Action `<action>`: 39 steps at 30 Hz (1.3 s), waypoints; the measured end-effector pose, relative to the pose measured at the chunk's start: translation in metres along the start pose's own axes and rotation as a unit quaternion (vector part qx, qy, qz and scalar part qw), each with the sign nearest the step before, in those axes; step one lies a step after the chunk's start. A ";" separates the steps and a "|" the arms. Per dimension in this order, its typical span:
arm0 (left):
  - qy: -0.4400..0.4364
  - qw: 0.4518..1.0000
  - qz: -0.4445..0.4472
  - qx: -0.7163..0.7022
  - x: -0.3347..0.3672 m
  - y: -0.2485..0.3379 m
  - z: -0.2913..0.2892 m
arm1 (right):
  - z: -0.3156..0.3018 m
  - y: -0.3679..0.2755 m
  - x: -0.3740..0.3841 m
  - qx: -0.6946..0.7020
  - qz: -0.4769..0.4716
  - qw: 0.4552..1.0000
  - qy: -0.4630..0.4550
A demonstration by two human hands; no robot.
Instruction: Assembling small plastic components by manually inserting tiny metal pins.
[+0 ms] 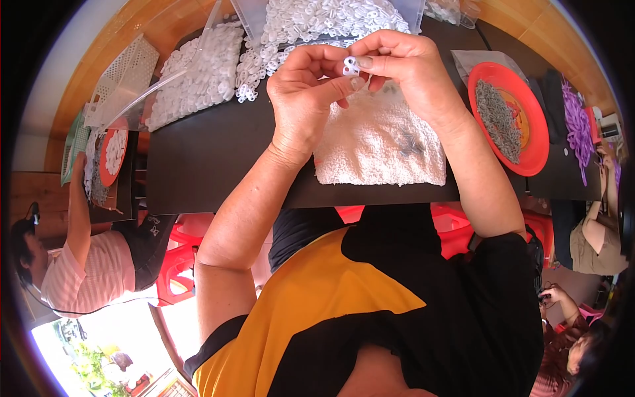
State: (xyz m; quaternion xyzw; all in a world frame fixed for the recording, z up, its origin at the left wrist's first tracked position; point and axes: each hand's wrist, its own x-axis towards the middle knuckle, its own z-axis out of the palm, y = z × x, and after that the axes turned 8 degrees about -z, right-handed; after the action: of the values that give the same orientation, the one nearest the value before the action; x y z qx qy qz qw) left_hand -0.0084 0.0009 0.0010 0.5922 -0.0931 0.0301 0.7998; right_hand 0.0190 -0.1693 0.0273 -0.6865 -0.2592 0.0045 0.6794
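Above a pale towel [370,155], my two hands meet at a small white plastic piece [350,65] with round holes. My right hand [409,71] pinches it between thumb and index finger. My left hand [305,92] closes in from the other side, its thumb and fingertips at the piece's lower edge. Whether another tiny part sits between the fingers is hidden. On the towel's right part lie several small grey pieces [411,142]. Behind my hands, loose white plastic pieces [254,66] like the held one spill over the dark table [218,159].
A clear bin [250,23] of white pieces stands at the back, beside a heaped white pile [198,76]. At right, a red tray [539,145] holds small grey parts, near purple strips [577,126]. Other people sit left [99,264] and right [595,241].
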 end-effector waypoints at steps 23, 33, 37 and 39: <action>-0.035 0.998 -0.009 0.053 -0.001 0.002 -0.002 | -0.008 -0.009 0.001 -0.013 -0.004 0.996 -0.088; -0.002 0.996 -0.086 -0.004 0.004 0.006 -0.003 | -0.010 -0.006 0.002 -0.027 -0.014 0.999 -0.021; 0.003 0.994 -0.110 -0.001 0.005 0.005 -0.004 | -0.004 -0.004 -0.001 -0.040 -0.033 0.999 -0.009; -0.001 0.992 -0.124 0.007 0.004 0.005 -0.006 | -0.002 -0.005 -0.002 -0.044 -0.045 0.998 -0.005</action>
State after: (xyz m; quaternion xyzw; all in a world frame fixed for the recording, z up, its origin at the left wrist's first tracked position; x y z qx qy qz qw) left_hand -0.0044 0.0075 0.0048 0.6044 -0.0192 -0.0692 0.7935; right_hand 0.0161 -0.1722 0.0311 -0.7034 -0.2930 -0.0338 0.6467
